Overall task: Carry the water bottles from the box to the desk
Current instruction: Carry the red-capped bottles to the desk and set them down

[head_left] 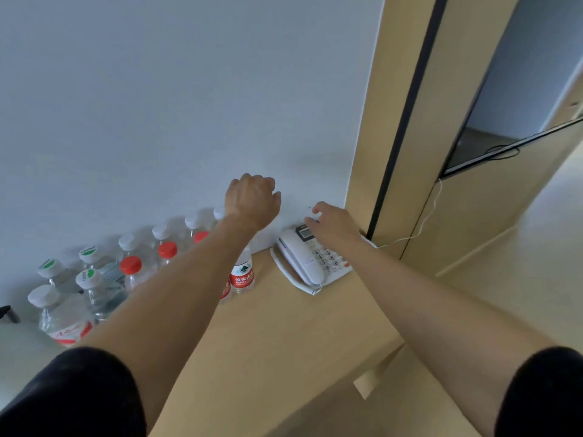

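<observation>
Red "农夫山泉" label (241,279) on bottle (243,263)

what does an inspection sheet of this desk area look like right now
surface: tan wooden desk against a white wall
job's things: water bottles standing in rows at the wall, caps white, red and green-marked; box not in view
clutter: white desk phone; dark object at left edge
grippers: left hand curled above the bottles, holding nothing seen; right hand over the phone, fingers spread
cables: white cord up the wood panel
surroundings: dark screen at right
</observation>
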A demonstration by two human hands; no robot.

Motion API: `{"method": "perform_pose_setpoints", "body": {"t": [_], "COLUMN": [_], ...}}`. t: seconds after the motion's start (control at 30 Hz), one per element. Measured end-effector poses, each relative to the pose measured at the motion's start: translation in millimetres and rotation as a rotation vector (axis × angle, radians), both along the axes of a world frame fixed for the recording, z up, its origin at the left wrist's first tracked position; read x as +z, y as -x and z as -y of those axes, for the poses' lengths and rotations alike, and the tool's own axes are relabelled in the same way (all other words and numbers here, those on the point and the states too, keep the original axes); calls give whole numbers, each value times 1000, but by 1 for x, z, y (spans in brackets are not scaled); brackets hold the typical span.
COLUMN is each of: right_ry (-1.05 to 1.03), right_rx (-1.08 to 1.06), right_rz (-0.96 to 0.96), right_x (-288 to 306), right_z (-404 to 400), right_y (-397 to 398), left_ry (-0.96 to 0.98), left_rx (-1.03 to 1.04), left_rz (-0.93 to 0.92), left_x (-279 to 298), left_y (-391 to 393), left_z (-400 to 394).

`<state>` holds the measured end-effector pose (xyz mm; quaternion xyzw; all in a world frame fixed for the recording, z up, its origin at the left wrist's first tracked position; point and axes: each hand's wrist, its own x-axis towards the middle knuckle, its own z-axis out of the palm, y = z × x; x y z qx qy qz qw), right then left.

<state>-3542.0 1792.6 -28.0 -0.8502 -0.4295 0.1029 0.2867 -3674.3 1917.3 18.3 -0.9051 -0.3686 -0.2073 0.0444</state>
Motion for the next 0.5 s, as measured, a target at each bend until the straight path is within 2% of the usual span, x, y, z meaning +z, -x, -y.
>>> {"method": "perform_pose_setpoints", "body": {"t": [0.17,0.5], "right_ry": [77,172], "right_rx": [-189,-515], "right_rz": [81,45], "right_x": [7,10], "right_z": [72,230], "right_y": [-34,-101], "left_ry": [46,115], "left_rx": [-181,-547], "left_rz": [-51,-226], "left_x": [-7,-10], "left_y": [-65,-176], "left_z": [52,198]}}
